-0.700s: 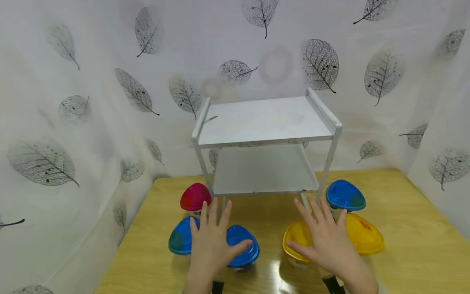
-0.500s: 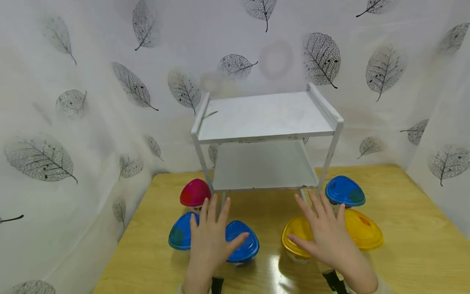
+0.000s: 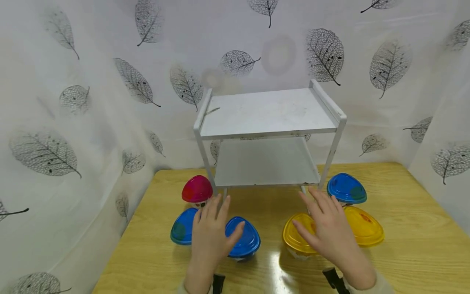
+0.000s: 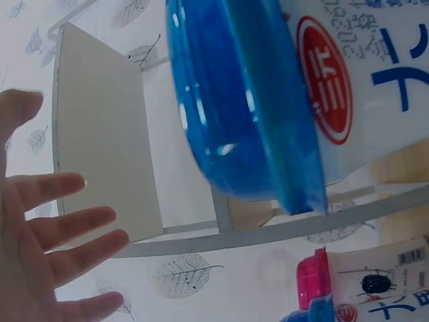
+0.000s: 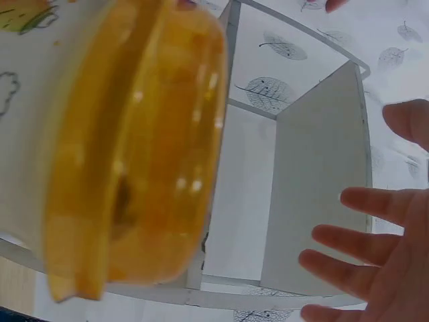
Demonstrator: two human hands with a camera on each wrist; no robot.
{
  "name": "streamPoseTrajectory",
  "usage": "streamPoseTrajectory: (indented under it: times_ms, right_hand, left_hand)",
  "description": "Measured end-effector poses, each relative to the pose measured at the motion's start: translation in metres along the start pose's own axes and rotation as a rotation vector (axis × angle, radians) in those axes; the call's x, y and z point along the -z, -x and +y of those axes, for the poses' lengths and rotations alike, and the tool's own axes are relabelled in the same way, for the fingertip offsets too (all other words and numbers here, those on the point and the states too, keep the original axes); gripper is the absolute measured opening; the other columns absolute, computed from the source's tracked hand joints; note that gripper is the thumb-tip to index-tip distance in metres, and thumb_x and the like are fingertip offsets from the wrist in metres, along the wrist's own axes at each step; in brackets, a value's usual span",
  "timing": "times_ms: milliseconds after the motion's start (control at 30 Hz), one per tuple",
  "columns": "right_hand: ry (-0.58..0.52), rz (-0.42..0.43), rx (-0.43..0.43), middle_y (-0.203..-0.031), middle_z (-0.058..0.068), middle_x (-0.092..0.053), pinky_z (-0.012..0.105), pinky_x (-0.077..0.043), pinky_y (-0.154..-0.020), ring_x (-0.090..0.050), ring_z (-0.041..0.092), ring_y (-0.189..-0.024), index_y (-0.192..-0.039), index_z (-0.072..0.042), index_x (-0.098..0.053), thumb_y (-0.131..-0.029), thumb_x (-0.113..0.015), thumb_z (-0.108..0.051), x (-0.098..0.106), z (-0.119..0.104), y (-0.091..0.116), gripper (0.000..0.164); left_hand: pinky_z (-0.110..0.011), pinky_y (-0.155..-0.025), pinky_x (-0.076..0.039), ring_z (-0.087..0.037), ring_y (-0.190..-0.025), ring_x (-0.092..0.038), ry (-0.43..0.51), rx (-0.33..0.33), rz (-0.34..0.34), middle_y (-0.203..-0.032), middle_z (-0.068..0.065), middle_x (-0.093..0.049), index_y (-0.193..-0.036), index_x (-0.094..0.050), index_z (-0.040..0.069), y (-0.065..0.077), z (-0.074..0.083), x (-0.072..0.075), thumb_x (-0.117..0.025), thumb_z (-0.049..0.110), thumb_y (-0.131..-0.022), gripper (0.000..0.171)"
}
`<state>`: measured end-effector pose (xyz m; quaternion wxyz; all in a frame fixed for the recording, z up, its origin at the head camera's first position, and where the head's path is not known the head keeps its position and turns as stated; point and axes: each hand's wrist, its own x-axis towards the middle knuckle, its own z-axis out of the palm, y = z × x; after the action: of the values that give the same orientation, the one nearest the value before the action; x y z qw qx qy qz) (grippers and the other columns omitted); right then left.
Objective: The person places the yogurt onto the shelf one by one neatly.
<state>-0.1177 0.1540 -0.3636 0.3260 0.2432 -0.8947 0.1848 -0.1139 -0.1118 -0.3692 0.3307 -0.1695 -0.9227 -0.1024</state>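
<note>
My left hand is held over two tubs with blue lids, the nearer blue-lidded tub and the farther blue-lidded tub. It holds nothing, and its fingers are extended. My right hand hovers palm down between a yellow-lidded tub and another yellow-lidded tub, likewise holding nothing. In the right wrist view its fingers lie apart from the nearby yellow lid. Close up in the left wrist view, a blue lid caps a white printed tub.
A white two-tier shelf stands at the back of the wood-grain table. Beside its left leg is a red-lidded tub; another blue-lidded tub is by its right leg. Leaf-patterned sheeting surrounds the table.
The head view has tipped slightly downward, so the shelf and tubs appear higher. Both hands' spread fingers have relaxed and drawn somewhat closer together. The tubs keep their places.
</note>
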Motion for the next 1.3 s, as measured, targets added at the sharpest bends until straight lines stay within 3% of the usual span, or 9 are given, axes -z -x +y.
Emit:
streamPoseTrajectory:
  times_ms: [167,467,667,933,1100,1233,1300]
  right_hand:
    - [-0.063,0.131,0.022,-0.105,0.020,-0.054,0.055,-0.034,-0.081,-0.049,0.036,-0.095,-0.105,0.005,-0.057,-0.089,-0.037,-0.050,-0.005,0.001,0.001,0.060]
    - [-0.097,0.318,0.057,-0.090,0.018,-0.060,0.046,-0.038,-0.070,-0.054,0.033,-0.081,-0.091,0.005,-0.061,-0.087,-0.045,-0.041,-0.013,0.006,0.002,0.050]
    - [-0.104,0.332,0.044,-0.086,0.017,-0.061,0.045,-0.037,-0.069,-0.054,0.033,-0.079,-0.090,0.004,-0.061,-0.087,-0.046,-0.042,-0.015,0.011,0.004,0.049]
    - [-0.113,0.336,0.010,-0.082,0.016,-0.060,0.044,-0.036,-0.068,-0.053,0.032,-0.076,-0.087,0.004,-0.061,-0.087,-0.045,-0.042,-0.010,0.018,0.007,0.049]
    - [-0.110,0.346,-0.003,-0.081,0.017,-0.060,0.045,-0.036,-0.069,-0.053,0.033,-0.077,-0.084,0.005,-0.060,-0.087,-0.044,-0.043,-0.005,0.025,0.010,0.050]
    - [-0.106,0.356,-0.006,-0.080,0.017,-0.060,0.045,-0.035,-0.069,-0.053,0.034,-0.077,-0.084,0.005,-0.060,-0.088,-0.044,-0.043,0.000,0.032,0.012,0.051]
    - [-0.100,0.362,-0.011,-0.080,0.017,-0.060,0.045,-0.035,-0.069,-0.053,0.034,-0.077,-0.084,0.005,-0.060,-0.088,-0.043,-0.044,0.002,0.036,0.012,0.052]
  left_hand:
    - [-0.046,-0.076,-0.044,-0.029,-0.093,-0.056,0.070,-0.028,0.134,-0.108,-0.014,-0.057,-0.111,-0.058,0.003,0.000,-0.001,-0.006,-0.045,0.044,-0.085,0.051]
    - [-0.038,-0.065,-0.048,-0.024,-0.076,-0.060,0.132,-0.031,0.271,-0.091,-0.011,-0.063,-0.095,-0.062,0.000,-0.004,-0.002,-0.009,-0.043,0.037,-0.089,0.042]
    - [-0.035,-0.059,-0.049,-0.024,-0.070,-0.060,0.203,-0.036,0.413,-0.083,-0.012,-0.063,-0.089,-0.061,-0.002,-0.021,-0.006,-0.004,-0.047,0.032,-0.090,0.037]
    - [-0.033,-0.055,-0.049,-0.024,-0.066,-0.059,0.305,-0.068,0.507,-0.079,-0.013,-0.062,-0.087,-0.060,-0.004,-0.053,-0.009,0.020,-0.049,0.030,-0.090,0.036]
    - [-0.030,-0.044,-0.043,-0.024,-0.058,-0.056,0.379,-0.006,0.521,-0.079,-0.014,-0.062,-0.088,-0.058,-0.004,-0.071,-0.018,0.030,-0.052,0.025,-0.088,0.030]
    - [-0.031,-0.053,-0.043,-0.023,-0.067,-0.057,0.466,0.083,0.542,-0.084,-0.014,-0.061,-0.091,-0.056,-0.005,-0.087,-0.030,0.031,-0.056,0.015,-0.083,0.022]
    - [-0.034,-0.062,-0.045,-0.024,-0.079,-0.057,0.526,0.142,0.546,-0.088,-0.014,-0.059,-0.094,-0.055,-0.005,-0.094,-0.036,0.031,-0.056,0.013,-0.082,0.022]
